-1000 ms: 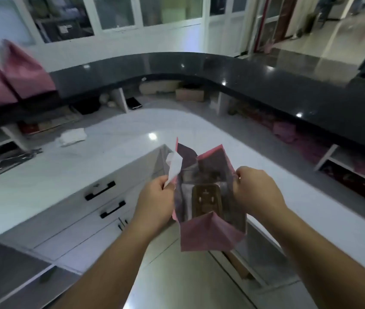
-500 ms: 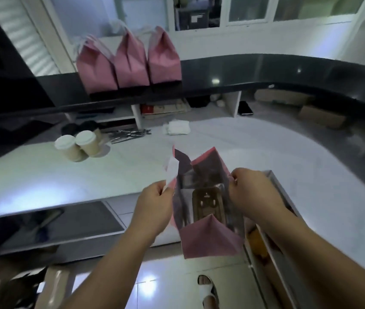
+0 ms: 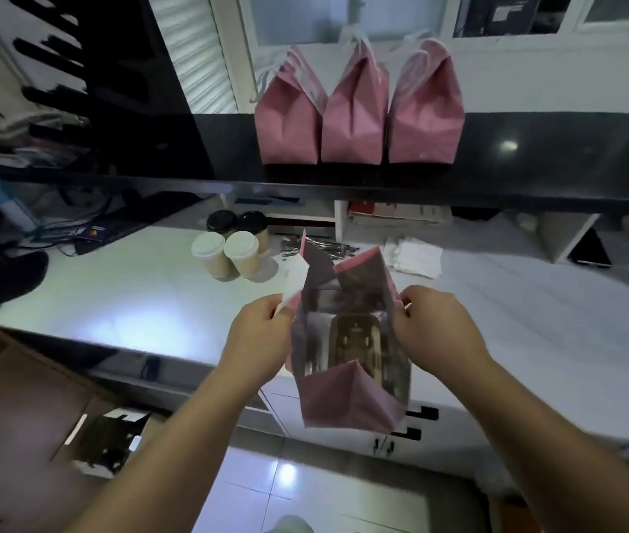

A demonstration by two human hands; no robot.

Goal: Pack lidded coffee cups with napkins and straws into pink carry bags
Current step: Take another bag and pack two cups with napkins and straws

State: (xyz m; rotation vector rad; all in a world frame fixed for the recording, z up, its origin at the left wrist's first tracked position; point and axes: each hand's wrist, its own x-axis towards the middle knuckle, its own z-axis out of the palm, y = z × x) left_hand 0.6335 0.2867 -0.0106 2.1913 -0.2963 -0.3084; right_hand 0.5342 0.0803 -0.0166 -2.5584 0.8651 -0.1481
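Pink carry bag (image 3: 347, 402) (mouth open) gripped by left hand (image 3: 263, 336) and right hand (image 3: 436, 332).

Open pink carry bag (image 3: 347, 402) held aloft, four lidded coffee cups (image 3: 228, 246) clustered on counter, three filled bags (image 3: 359, 109) upright on ledge, napkins (image 3: 416, 255) beside

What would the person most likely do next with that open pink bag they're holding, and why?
Probably set the open pink bag down on the white counter near the lidded cups. The left hand and right hand both hold its mouth spread, in the air over the counter's edge, so neither is free to pick up a cup. Only a cardboard insert shows inside.
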